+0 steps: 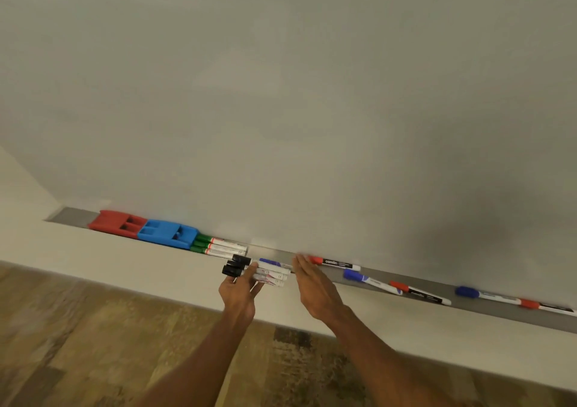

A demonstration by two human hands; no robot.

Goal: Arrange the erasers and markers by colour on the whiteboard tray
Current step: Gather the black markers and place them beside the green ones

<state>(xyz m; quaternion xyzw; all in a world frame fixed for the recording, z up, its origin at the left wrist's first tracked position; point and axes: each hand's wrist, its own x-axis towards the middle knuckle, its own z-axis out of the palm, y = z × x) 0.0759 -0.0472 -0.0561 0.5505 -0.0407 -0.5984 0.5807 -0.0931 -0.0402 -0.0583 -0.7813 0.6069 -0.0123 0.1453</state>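
A grey tray [487, 308] runs along the bottom of the whiteboard. At its left end lie a red eraser [117, 223] and a blue eraser [167, 233], then three green-capped markers [218, 247] side by side. My left hand [240, 294] grips a bundle of black-capped markers [256, 273] just in front of the tray; a blue-capped marker [271, 262] lies against the bundle. My right hand [315, 285] is flat with straight fingers, beside the bundle's right end, holding nothing. Red-capped markers [334, 262] and blue-capped markers [370, 280] lie scattered to the right.
The whiteboard [281, 94] fills the upper view. A pale wall ledge [125, 269] runs under the tray. Below is a wood-patterned floor [78, 344]. More red- and blue-capped markers [487, 296] lie alternating toward the tray's right end.
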